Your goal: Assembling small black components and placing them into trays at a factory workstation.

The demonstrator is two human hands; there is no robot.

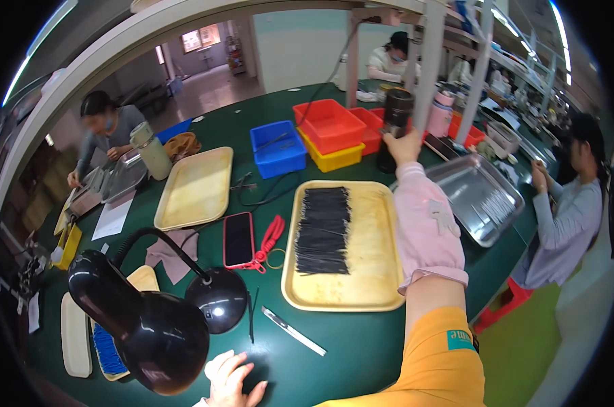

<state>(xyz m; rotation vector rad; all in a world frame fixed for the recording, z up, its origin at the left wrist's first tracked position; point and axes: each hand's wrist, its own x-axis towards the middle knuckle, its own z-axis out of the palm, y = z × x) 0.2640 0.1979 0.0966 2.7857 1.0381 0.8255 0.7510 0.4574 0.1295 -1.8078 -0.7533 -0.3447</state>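
My right arm, in a pink sleeve cover over a yellow sleeve, reaches far across the table. At its end my right hand is closed round the lower part of a black bottle, which stands upright beside a white shelf post. My left hand rests at the near edge, empty, its fingers apart. Close to it are a black desk lamp, a craft knife and thin black wire pieces. Left of my right forearm, a cream tray holds a bundle of short black wires.
A red-cased phone with a red cord lies mid-table. Behind are a blue bin, a red bin on a yellow bin, and another cream tray. A metal tray sits right. Several people work around the table.
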